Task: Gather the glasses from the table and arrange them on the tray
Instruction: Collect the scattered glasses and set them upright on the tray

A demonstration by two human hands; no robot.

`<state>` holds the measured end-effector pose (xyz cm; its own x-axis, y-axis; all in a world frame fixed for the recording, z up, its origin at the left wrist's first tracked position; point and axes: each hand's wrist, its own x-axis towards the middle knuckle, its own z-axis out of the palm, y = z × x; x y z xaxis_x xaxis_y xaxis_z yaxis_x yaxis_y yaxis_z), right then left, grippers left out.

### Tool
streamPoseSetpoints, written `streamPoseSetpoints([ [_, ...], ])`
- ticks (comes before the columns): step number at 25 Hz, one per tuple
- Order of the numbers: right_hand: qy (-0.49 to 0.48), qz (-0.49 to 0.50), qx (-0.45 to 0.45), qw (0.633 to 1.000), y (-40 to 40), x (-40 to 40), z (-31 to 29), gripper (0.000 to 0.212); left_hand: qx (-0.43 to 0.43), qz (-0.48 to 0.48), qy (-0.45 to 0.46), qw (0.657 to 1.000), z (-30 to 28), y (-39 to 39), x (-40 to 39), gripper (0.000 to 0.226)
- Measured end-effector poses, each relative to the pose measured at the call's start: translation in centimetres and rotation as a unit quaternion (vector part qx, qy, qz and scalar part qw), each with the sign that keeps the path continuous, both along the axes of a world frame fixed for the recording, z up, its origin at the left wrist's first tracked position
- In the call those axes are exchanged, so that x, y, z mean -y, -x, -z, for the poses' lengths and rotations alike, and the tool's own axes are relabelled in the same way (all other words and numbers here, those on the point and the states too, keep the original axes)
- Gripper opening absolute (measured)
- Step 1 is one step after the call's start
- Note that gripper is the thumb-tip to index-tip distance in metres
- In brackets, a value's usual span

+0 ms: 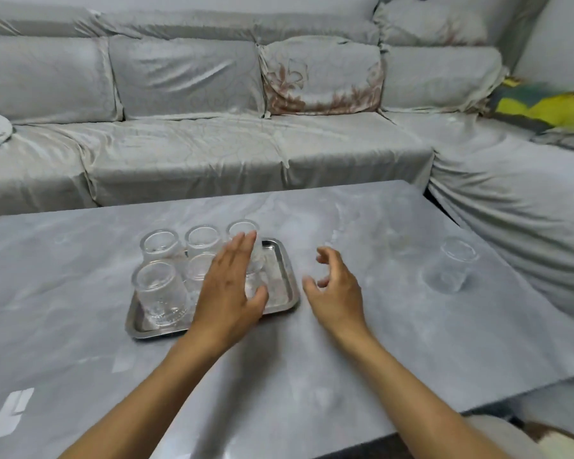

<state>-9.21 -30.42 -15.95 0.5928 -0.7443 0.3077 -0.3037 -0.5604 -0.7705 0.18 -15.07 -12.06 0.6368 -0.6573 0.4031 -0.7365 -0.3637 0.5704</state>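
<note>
A steel tray [287, 294] lies on the grey table left of centre and carries several clear glasses; the near-left glass [159, 293] stands upright. My left hand [231, 286] hovers flat over the tray's right half, fingers stretched and apart, with a glass [254, 279] showing just past the thumb; no grip is visible. My right hand [335, 289] floats just right of the tray, fingers curled loosely apart and holding nothing. One more clear glass [453, 265] stands alone on the table far to the right.
A grey marbled table [345, 376] fills the foreground. A grey covered corner sofa [196, 150] wraps behind it and along its right side. A yellow-green cushion [544, 107] lies on the sofa at far right.
</note>
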Motion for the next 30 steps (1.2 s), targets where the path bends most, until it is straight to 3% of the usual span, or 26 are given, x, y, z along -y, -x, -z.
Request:
streamPoseSetpoints([
  [2,0.036,0.097,-0.028,0.994,3.2,4.1,-0.3,0.063,-0.022,0.023,-0.018,0.999,0.2,1.2,3.1,0.080],
  [6,0.080,0.219,-0.177,0.956,9.1,11.9,-0.5,0.078,-0.035,0.056,-0.025,0.998,1.8,3.0,5.3,0.078],
  [10,0.058,0.232,-0.279,0.930,10.8,15.7,-0.3,0.068,-0.038,0.054,-0.039,0.997,3.3,3.1,4.9,0.071],
  [13,0.149,0.260,-0.312,0.902,10.4,16.2,-0.1,0.053,-0.048,0.050,-0.059,0.996,3.6,2.5,4.6,0.068],
  [15,0.142,0.266,-0.298,0.906,10.5,17.3,-0.3,0.048,-0.049,0.046,-0.069,0.995,3.3,2.2,4.6,0.068],
  [19,-0.046,0.231,-0.133,0.963,10.5,18.7,-0.4,0.047,-0.069,0.022,-0.062,0.995,2.7,1.6,3.6,0.066],
  [22,-0.004,0.215,-0.072,0.974,8.9,16.1,-0.2,0.048,-0.068,-0.008,-0.024,0.997,2.0,0.7,1.9,0.059],
  [27,0.015,-0.016,0.031,0.999,1.4,5.4,-2.2,0.050,-0.011,-0.179,0.123,0.976,1.1,-2.8,-3.8,0.048],
  [30,0.030,-0.094,0.039,0.994,-2.5,0.0,-2.7,0.052,-0.054,-0.300,0.091,0.948,2.3,-4.7,-8.0,0.058],
])
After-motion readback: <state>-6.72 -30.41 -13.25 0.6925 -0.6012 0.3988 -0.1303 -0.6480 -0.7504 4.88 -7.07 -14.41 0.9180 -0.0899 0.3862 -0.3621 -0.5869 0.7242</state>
